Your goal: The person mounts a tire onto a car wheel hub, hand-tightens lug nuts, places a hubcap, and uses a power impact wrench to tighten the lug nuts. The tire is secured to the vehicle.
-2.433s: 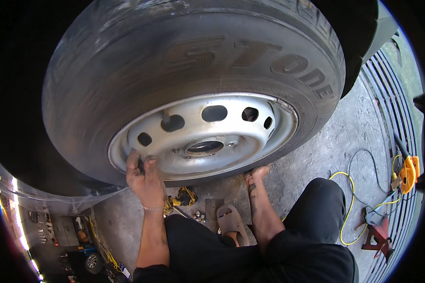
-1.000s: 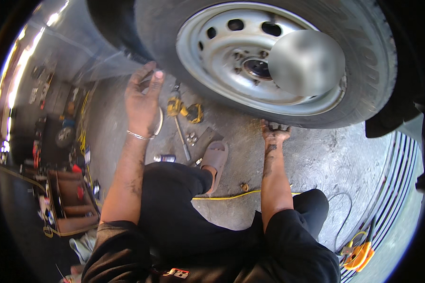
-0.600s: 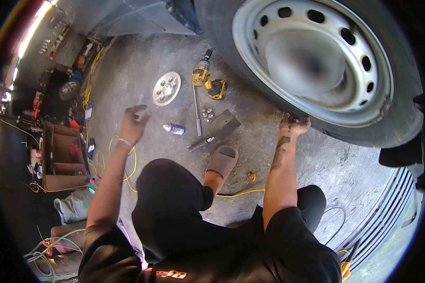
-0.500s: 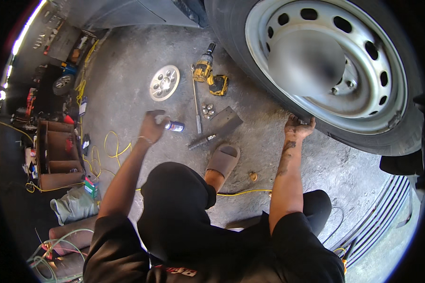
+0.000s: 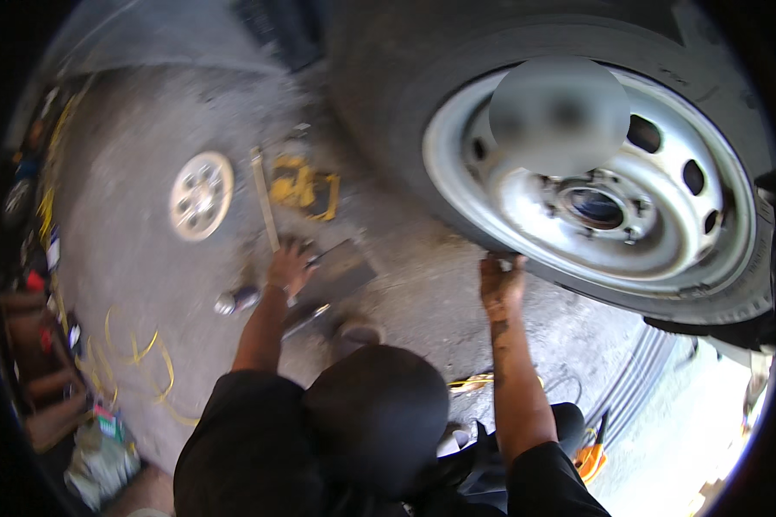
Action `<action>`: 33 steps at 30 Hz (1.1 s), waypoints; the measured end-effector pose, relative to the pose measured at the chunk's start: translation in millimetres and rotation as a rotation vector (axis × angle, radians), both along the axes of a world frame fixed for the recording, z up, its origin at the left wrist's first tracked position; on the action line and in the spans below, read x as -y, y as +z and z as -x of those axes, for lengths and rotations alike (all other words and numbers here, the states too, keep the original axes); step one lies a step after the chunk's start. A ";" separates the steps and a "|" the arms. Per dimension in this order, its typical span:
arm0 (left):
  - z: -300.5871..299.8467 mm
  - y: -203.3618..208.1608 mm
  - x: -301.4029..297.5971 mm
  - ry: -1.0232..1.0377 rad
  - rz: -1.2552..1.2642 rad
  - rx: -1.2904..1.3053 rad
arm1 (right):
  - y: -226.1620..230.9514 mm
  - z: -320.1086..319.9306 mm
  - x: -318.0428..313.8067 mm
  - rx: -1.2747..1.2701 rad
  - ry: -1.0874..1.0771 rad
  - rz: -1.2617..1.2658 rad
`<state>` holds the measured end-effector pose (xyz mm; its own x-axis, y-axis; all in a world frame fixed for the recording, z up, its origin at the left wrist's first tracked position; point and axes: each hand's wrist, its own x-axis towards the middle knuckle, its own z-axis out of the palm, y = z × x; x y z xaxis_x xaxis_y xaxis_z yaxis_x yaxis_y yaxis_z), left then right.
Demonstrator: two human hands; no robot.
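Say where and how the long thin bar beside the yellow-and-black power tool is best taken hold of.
Probably mid-length, from above and the left. The long thin bar lies straight along the floor, so a grip across its slim middle should suit; the yellow-and-black power tool sits close on its right, and the left hand is at its near end.

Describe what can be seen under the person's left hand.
A metal bar runs down to the left hand; its near end cannot be made out. A dark flat plate shows beside the hand. Anything directly beneath the palm is covered.
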<state>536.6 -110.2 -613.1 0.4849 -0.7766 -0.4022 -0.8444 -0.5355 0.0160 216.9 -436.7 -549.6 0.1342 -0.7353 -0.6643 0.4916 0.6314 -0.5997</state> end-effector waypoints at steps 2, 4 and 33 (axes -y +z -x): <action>-3.7 -12.9 0.1 0.038 0.012 0.015 | -0.5 -1.0 -2.5 0.035 0.058 -0.036; -6.1 -20.8 1.8 -0.020 0.101 0.134 | 1.6 -6.0 -4.1 0.002 0.035 -0.026; 36.7 -17.8 19.4 0.800 0.938 -0.525 | 33.2 -11.4 -9.8 -0.025 0.086 -0.077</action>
